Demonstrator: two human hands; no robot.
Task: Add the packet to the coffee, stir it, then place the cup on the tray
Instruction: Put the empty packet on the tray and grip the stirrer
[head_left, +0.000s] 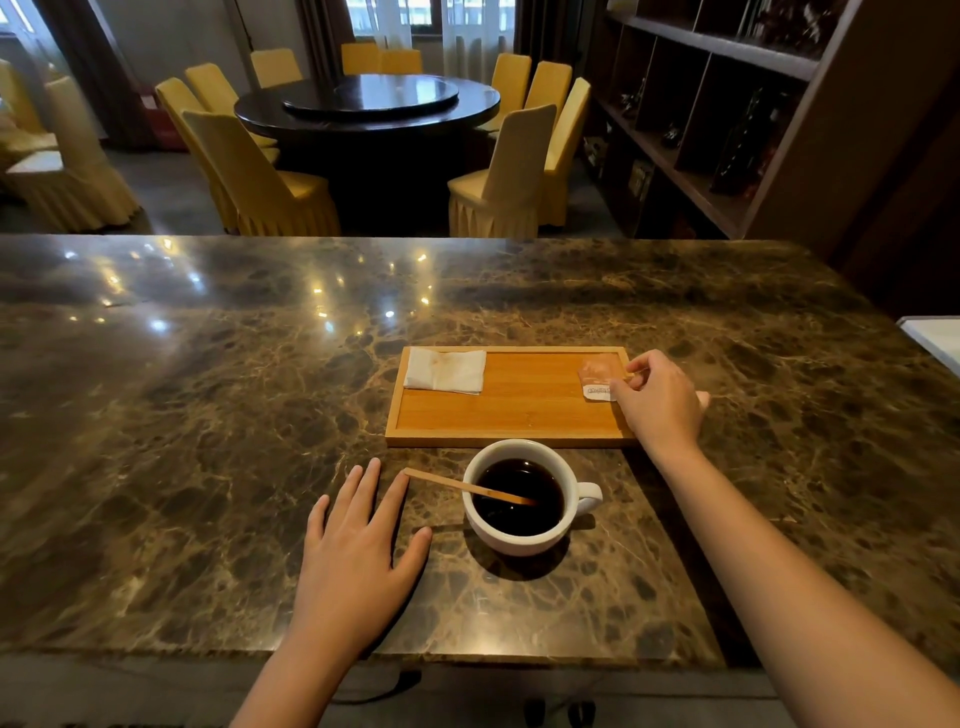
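Observation:
A white cup of black coffee stands on the marble counter, handle to the right, with a wooden stir stick leaning in it toward the left. Just behind it lies a wooden tray. A pink and white packet lies at the tray's right end, and my right hand pinches its right edge with fingertips. My left hand rests flat on the counter left of the cup, fingers spread, index tip near the stick's outer end.
A folded white napkin lies in the tray's left far corner. The dark marble counter ends near me at the bottom. Beyond it stand a round dining table with yellow chairs and a shelf unit at right.

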